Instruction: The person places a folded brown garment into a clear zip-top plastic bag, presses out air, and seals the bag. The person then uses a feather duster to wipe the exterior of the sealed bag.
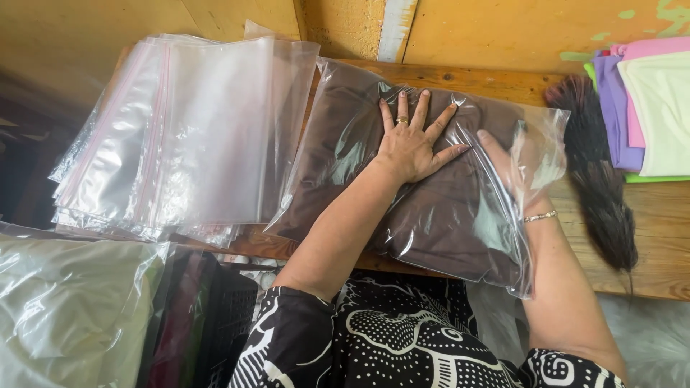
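Note:
A folded dark brown garment (445,223) lies inside a clear plastic bag (338,136) on the wooden table (661,244). My left hand (413,140) presses flat on top of the bag, fingers spread, a ring on one finger. My right hand (514,162) is at the bag's right end, partly behind the loose plastic of the opening, fingers apart and resting against the garment; a bracelet circles its wrist.
A stack of empty clear bags (187,136) lies to the left. A dark bristly brush (600,179) rests right of the bag. Folded purple, pink and pale cloths (647,108) sit at the far right. A yellow wall (503,29) stands behind. White plastic (65,309) lies lower left.

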